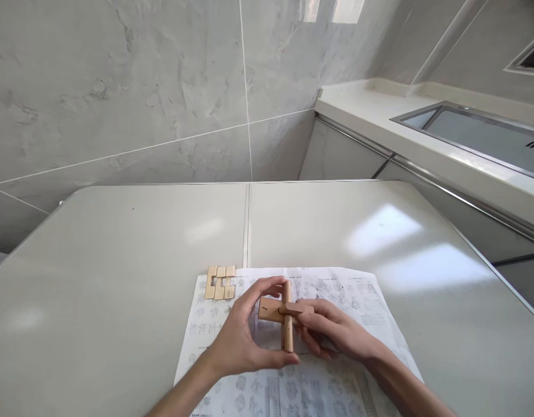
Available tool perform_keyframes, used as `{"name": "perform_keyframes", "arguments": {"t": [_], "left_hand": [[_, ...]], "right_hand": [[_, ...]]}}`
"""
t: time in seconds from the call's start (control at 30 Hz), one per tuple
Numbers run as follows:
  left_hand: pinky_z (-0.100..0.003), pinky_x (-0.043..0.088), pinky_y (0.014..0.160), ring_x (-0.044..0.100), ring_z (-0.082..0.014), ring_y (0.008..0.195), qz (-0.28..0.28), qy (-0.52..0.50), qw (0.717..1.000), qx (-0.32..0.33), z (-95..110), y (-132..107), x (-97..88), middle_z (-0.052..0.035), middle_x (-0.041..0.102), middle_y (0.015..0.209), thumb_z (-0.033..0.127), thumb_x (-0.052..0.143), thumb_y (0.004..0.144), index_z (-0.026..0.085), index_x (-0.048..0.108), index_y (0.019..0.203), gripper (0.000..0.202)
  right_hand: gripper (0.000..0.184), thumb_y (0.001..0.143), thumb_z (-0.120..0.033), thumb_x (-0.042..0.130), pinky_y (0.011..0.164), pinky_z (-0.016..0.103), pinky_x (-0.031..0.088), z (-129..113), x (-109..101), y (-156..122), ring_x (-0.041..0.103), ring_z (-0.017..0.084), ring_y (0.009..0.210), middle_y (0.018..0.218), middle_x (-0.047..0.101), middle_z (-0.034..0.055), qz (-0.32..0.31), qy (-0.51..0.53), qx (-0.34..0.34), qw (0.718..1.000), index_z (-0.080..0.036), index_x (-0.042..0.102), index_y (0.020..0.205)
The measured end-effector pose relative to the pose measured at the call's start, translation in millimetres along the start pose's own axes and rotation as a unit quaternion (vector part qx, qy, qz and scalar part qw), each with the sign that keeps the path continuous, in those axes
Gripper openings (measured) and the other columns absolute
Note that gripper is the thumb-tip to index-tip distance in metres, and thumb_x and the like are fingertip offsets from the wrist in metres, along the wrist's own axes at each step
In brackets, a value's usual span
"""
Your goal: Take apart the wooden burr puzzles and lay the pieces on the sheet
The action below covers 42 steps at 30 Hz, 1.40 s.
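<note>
My left hand is closed around a wooden puzzle piece, a rod held by its two ends between thumb and fingers. Crossing the rod near its middle is a flat wooden puzzle piece with a dark mark on it. My right hand pinches the right end of a crossing wooden piece; its lower fingers curl beneath. The joined pieces are held above a printed sheet with small line drawings. Beyond my left hand, several light wooden pieces lie together at the sheet's upper left corner.
The sheet lies on a pale, glossy table with a seam down its middle. A grey tiled wall rises behind it. To the right stands a counter with a sink set into it.
</note>
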<state>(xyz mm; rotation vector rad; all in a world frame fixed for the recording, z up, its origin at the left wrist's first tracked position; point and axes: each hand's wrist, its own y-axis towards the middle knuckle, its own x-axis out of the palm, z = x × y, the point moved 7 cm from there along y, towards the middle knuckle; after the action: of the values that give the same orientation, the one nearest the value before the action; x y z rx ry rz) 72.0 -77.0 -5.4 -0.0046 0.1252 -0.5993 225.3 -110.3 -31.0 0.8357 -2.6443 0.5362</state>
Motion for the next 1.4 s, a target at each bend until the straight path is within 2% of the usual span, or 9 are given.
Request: {"name": "perform_keyframes", "arguments": {"t": [0.07, 0.13, 0.23, 0.33, 0.7, 0.97, 1.4], "left_hand": [[-0.058, 0.051, 0.117, 0.057, -0.0394, 0.141, 0.028, 0.055, 0.998, 0.003, 0.5, 0.8, -1.3, -0.0110, 0.057, 0.154, 0.049, 0.100, 0.065, 0.040, 0.051, 0.152, 0.100], [-0.057, 0.052, 0.117, 0.058, -0.0375, 0.139, 0.043, 0.095, 0.995, 0.005, 0.1, 1.3, -0.5, -0.0096, 0.056, 0.154, 0.050, 0.099, 0.068, 0.041, 0.048, 0.152, 0.099], [-0.057, 0.053, 0.116, 0.059, -0.0366, 0.138, 0.051, 0.126, 0.991, 0.005, -3.3, 1.7, 1.4, -0.0086, 0.055, 0.155, 0.051, 0.097, 0.071, 0.042, 0.045, 0.154, 0.098], [-0.057, 0.055, 0.114, 0.059, -0.0379, 0.137, 0.056, 0.140, 0.989, 0.006, -6.5, 2.2, 1.4, -0.0097, 0.055, 0.155, 0.050, 0.096, 0.072, 0.041, 0.045, 0.155, 0.098], [-0.053, 0.056, 0.112, 0.061, -0.0356, 0.134, 0.054, 0.161, 0.985, 0.007, -7.8, 3.4, 0.9, -0.0101, 0.055, 0.153, 0.052, 0.094, 0.074, 0.039, 0.044, 0.154, 0.095], [-0.052, 0.058, 0.109, 0.063, -0.0343, 0.130, 0.054, 0.171, 0.984, 0.013, -6.4, 4.4, 2.9, -0.0100, 0.056, 0.150, 0.053, 0.094, 0.074, 0.039, 0.044, 0.151, 0.093], [-0.054, 0.054, 0.112, 0.061, -0.0308, 0.130, 0.031, 0.173, 0.982, 0.071, 1.7, 0.5, 6.9, -0.0081, 0.054, 0.146, 0.032, 0.096, 0.075, 0.040, 0.038, 0.153, 0.098]], "right_hand": [[0.042, 0.104, -0.061, 0.058, 0.041, 0.020, 0.032, -2.8, -13.0, -0.7, 0.044, 0.009, 0.044, 0.060, 0.054, -0.0061, 0.098, -0.042, -0.012, 0.994, -0.020, 0.060, 0.093], [0.041, 0.105, -0.062, 0.057, 0.042, 0.020, 0.034, -4.0, -20.1, -1.4, 0.046, 0.009, 0.045, 0.062, 0.054, -0.0068, 0.156, -0.070, -0.028, 0.985, -0.021, 0.060, 0.103], [0.040, 0.105, -0.062, 0.056, 0.042, 0.022, 0.036, -4.2, -23.4, -0.7, 0.047, 0.011, 0.044, 0.063, 0.053, -0.0069, 0.191, -0.099, -0.054, 0.975, -0.023, 0.060, 0.111], [0.040, 0.106, -0.061, 0.056, 0.044, 0.024, 0.037, -5.4, -24.1, -0.3, 0.048, 0.012, 0.046, 0.061, 0.053, -0.0060, 0.210, -0.131, -0.073, 0.966, -0.022, 0.063, 0.110], [0.039, 0.107, -0.058, 0.054, 0.047, 0.026, 0.039, -6.4, -24.8, -0.4, 0.050, 0.013, 0.048, 0.061, 0.055, -0.0044, 0.223, -0.178, -0.082, 0.955, -0.021, 0.065, 0.110], [0.037, 0.107, -0.058, 0.054, 0.044, 0.025, 0.038, -8.0, -24.4, -0.3, 0.050, 0.013, 0.046, 0.060, 0.055, -0.0049, 0.226, -0.175, -0.082, 0.955, -0.022, 0.064, 0.110], [0.035, 0.106, -0.056, 0.058, 0.045, 0.025, 0.040, -4.8, -22.8, -3.2, 0.052, 0.013, 0.045, 0.057, 0.057, -0.0049, 0.231, -0.158, -0.084, 0.956, -0.022, 0.065, 0.107]]}}
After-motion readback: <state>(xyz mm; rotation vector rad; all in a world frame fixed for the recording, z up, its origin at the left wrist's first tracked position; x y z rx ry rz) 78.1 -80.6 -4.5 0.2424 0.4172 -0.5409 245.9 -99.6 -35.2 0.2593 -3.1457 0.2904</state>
